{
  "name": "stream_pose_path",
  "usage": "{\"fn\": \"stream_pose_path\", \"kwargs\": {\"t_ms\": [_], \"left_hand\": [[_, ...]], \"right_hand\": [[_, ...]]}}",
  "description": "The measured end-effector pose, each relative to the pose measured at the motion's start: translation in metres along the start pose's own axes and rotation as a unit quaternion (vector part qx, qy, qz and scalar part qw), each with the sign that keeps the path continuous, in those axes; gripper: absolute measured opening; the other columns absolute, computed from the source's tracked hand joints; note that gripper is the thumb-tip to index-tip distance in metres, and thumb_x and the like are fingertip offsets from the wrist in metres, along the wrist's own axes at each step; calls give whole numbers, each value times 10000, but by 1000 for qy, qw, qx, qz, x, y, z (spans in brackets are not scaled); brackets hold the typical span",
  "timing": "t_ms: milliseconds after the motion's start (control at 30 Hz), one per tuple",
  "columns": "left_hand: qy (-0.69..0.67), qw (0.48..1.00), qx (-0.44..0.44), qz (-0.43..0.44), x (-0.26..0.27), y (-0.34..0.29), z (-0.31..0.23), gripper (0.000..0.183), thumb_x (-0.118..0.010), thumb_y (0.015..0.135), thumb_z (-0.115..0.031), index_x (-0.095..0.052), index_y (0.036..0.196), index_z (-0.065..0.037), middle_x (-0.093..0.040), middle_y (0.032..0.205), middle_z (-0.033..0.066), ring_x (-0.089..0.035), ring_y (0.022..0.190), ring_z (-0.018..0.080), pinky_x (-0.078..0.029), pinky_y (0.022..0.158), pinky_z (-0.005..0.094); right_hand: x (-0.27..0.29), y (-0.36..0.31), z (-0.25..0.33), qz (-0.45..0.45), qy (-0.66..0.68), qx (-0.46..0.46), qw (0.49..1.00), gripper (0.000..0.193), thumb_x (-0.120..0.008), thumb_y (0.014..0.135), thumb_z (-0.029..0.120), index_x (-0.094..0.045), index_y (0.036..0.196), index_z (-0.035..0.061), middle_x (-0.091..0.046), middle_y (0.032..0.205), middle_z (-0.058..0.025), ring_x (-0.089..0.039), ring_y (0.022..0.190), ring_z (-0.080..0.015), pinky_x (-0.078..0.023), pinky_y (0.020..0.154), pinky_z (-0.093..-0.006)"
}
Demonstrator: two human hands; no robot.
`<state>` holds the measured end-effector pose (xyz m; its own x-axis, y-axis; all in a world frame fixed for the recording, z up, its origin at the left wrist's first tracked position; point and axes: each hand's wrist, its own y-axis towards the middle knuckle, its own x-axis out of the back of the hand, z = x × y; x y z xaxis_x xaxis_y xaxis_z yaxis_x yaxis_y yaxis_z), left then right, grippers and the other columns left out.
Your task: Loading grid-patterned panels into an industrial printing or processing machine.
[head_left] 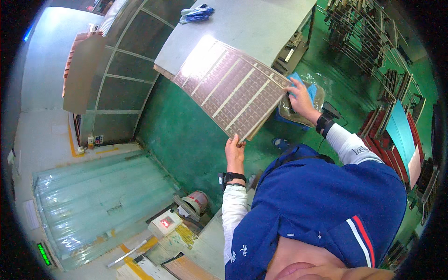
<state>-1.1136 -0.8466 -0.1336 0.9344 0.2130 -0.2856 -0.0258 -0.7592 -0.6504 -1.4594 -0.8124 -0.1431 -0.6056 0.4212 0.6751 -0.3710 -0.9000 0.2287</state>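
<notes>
Downward, from the wearer's head, the far left shows a small green-lit display [43, 254], then pale green see-through sheeting [107, 200] and a white box with a red-lit readout [163, 222]. Near the middle, the left hand [234, 151] pinches the near corner of a brown, pale-striped patterned panel [233, 88], thumb and fingers clamped on it. The panel's far end overlaps a grey table [256, 28] and its near end juts out over the green floor [182, 112]. At its right corner, the fingers of the right hand [303, 100] look closed on the edge; whether they also hold the blue cloth [311, 91] beside them cannot be told. Farther right stand metal racks [343, 51]. A slack pinch could let the overhanging panel tip and drop, and dragging it over the table's edge could scratch it. Small white characters mark the blue top [326, 196], dark lettering the right sleeve [361, 150], and no brand is clear
</notes>
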Motion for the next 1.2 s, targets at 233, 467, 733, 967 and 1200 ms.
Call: {"fn": "stream_pose_path", "kwargs": {"t_ms": [233,467,733,967,1200], "left_hand": [[-67,997,-13,30,-9,-11,-1,144,-579,913,-124,-519,1037,-82,-584,992,52,-570,893,213,-482,787,383],[-90,995,-20,33,-5,-5,2,146,-570,906,-77,-500,1033,-74,-568,967,59,-568,900,228,-480,789,401],[-66,997,-26,12,-8,-6,-8,165,-575,896,-54,-498,1039,-77,-557,999,58,-550,895,213,-456,741,371],[-72,996,-46,9,-6,-20,-8,186,-572,908,-76,-488,1071,-102,-584,956,30,-565,870,204,-464,731,362],[-128,991,-37,-3,-31,-44,-8,170,-589,906,-100,-513,1057,-117,-608,943,13,-595,865,195,-494,737,362]], "right_hand": [[16,7,-4,-14,-47,1,999,531,-566,710,-4,-562,1231,98,-423,1371,-187,-442,1192,-389,-388,981,-457],[30,1,17,14,-118,21,993,514,-567,694,-11,-603,1190,115,-428,1371,-164,-471,1160,-355,-427,904,-442],[29,5,-8,8,-7,25,1000,356,-594,729,31,-637,1078,86,-490,1293,-153,-495,1127,-336,-437,896,-414],[21,25,-26,178,538,-380,731,164,-590,893,181,-584,1020,78,-612,960,-45,-602,778,-167,-497,746,-353],[17,41,-8,269,700,-466,471,311,-548,933,312,-529,1173,115,-601,1116,-46,-585,1001,-218,-482,847,-379]]}}
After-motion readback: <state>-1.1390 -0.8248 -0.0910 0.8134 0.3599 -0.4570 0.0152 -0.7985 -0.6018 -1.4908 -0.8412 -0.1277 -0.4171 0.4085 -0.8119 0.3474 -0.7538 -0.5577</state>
